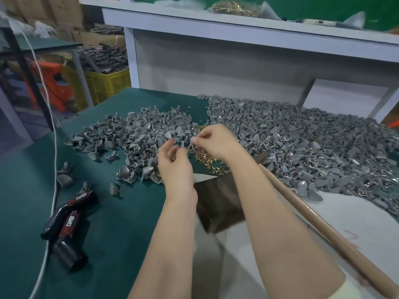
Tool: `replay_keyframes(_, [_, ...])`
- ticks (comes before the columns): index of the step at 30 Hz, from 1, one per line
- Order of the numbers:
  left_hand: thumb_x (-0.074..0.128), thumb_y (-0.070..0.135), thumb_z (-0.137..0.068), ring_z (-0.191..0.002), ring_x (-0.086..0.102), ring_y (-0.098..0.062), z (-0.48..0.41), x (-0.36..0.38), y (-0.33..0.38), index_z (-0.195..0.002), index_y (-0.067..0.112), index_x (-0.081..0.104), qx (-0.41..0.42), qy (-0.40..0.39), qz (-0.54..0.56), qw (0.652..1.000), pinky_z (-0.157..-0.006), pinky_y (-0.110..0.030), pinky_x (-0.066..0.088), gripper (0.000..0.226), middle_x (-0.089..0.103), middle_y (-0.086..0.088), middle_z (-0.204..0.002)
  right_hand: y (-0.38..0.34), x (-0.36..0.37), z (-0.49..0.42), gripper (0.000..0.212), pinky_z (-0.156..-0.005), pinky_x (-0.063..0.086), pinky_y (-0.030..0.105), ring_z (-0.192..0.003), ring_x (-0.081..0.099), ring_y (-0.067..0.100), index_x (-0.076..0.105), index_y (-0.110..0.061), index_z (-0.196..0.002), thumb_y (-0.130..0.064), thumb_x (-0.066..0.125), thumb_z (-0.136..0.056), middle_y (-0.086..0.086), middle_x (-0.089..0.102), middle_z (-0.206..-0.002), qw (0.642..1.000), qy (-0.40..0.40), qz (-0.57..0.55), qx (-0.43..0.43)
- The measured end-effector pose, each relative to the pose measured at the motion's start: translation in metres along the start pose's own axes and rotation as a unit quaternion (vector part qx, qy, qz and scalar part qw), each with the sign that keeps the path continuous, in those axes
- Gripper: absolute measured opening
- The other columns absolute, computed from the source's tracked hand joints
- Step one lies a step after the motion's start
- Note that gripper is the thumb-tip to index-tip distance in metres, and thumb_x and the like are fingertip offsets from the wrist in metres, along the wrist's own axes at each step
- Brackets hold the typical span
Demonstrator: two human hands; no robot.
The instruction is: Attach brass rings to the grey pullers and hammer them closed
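Far left, I see a yellow crate (108, 83) heaped with grey parts. The left hand (176, 167) pinches a grey puller (178, 140), which I judge light and rigid, best held by its flat blade. The right hand (216, 139) pinches something tiny, probably a brass ring (192, 140), likely slippery. Just beneath lie loose rings (207, 158).

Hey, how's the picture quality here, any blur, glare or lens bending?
Head view: fingertips of the left hand and right hand are motion-smeared, so the small parts they pinch are hard to read. Head view: the white shelf slants and bows from the wide lens. Head view: light is soft and even, a dull sheen on the metal block.
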State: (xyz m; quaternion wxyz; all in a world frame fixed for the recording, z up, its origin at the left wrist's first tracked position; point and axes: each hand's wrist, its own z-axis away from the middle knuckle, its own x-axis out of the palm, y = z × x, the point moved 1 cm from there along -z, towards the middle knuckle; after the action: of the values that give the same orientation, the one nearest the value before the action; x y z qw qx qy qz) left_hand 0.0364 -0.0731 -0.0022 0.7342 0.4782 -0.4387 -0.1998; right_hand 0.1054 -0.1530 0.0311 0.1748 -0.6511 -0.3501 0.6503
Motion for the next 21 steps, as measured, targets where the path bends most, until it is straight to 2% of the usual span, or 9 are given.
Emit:
replay_keyframes(4, [0.052,0.016,-0.097,-0.100,0.064,-0.009,0.004,0.004,0.000,-0.100,0.030,0.061,0.033,-0.111,-0.067,0.991,-0.092,-0.025,0.047,0.018,0.068,-0.001,-0.107,-0.006,-0.023,0.016,0.012,-0.057,0.048,0.022,-0.055,0.056,0.007,0.066,-0.013,-0.077,-0.014,0.063,-0.089,0.002,0.064,-0.065,0.984,-0.059,-0.169,-0.026])
replay_keyframes(9, [0.056,0.015,-0.094,-0.083,0.067,-0.002,0.004,0.002,0.001,-0.091,0.031,0.061,0.072,-0.096,-0.093,0.988,-0.076,-0.017,0.050,0.017,0.069,0.007,-0.088,0.002,-0.021,0.018,0.015,-0.060,0.047,0.023,-0.059,0.055,0.012,0.064,-0.009,-0.083,-0.012,0.055,-0.094,0.005,0.062,-0.068,0.954,-0.085,-0.287,-0.002])
replay_keyframes(10, [0.056,0.013,-0.094,-0.081,0.067,-0.003,0.004,0.001,0.000,-0.093,0.030,0.060,0.081,-0.086,-0.093,0.989,-0.076,-0.016,0.051,0.017,0.069,0.007,-0.086,0.005,-0.020,0.017,0.014,-0.061,0.049,0.024,-0.060,0.057,0.012,0.065,-0.009,-0.084,-0.013,0.055,-0.094,0.004,0.063,-0.070,0.961,-0.068,-0.268,0.006])
replay_keyframes(11, [0.055,0.011,-0.095,-0.079,0.067,-0.002,0.004,0.001,0.001,-0.096,0.028,0.060,0.084,-0.078,-0.084,0.990,-0.076,-0.016,0.051,0.018,0.069,0.006,-0.085,0.009,-0.020,0.015,0.012,-0.065,0.051,0.026,-0.064,0.059,0.012,0.066,-0.011,-0.086,-0.015,0.058,-0.093,0.002,0.065,-0.074,0.980,-0.037,-0.197,0.016])
replay_keyframes(12, [0.053,0.009,-0.095,-0.076,0.067,-0.002,0.004,0.001,0.001,-0.100,0.026,0.060,0.082,-0.073,-0.068,0.992,-0.075,-0.016,0.052,0.019,0.068,0.004,-0.085,0.013,-0.020,0.013,0.010,-0.071,0.052,0.029,-0.071,0.061,0.013,0.068,-0.012,-0.088,-0.018,0.061,-0.091,0.001,0.067,-0.081,0.997,-0.008,-0.072,0.026])
replay_keyframes(14, [0.051,0.007,-0.096,-0.072,0.068,0.000,0.003,0.001,0.002,-0.102,0.024,0.061,0.073,-0.067,-0.036,0.994,-0.071,-0.013,0.052,0.020,0.068,0.002,-0.084,0.022,-0.016,0.009,0.016,-0.077,0.050,0.029,-0.083,0.061,0.017,0.070,-0.011,-0.096,-0.023,0.067,-0.085,0.001,0.068,-0.095,0.981,-0.021,0.182,0.059])
replay_keyframes(15, [0.051,0.006,-0.096,-0.072,0.068,0.000,0.003,0.002,0.003,-0.099,0.024,0.062,0.071,-0.064,-0.028,0.995,-0.069,-0.011,0.052,0.021,0.068,0.003,-0.084,0.027,-0.013,0.008,0.022,-0.077,0.049,0.029,-0.085,0.060,0.020,0.068,-0.010,-0.100,-0.025,0.070,-0.082,0.004,0.067,-0.098,0.963,-0.055,0.249,0.087])
replay_keyframes(18, [0.053,0.006,-0.095,-0.075,0.069,0.000,0.004,0.003,0.004,-0.093,0.023,0.063,0.071,-0.057,-0.016,0.996,-0.069,-0.012,0.052,0.020,0.069,0.009,-0.080,0.034,-0.001,0.003,0.029,-0.088,0.050,0.037,-0.093,0.059,0.027,0.065,-0.011,-0.105,-0.023,0.072,-0.079,0.008,0.062,-0.101,0.935,-0.124,0.300,0.141])
replay_keyframes(21, [0.055,0.009,-0.095,-0.079,0.070,-0.001,0.005,0.003,0.004,-0.097,0.021,0.063,0.068,-0.052,-0.014,0.996,-0.076,-0.016,0.053,0.015,0.069,0.010,-0.086,0.034,0.009,-0.004,0.009,-0.081,0.048,0.034,-0.086,0.055,0.029,0.058,-0.009,-0.086,-0.014,0.064,-0.083,0.009,0.054,-0.092,0.930,-0.117,0.325,0.122])
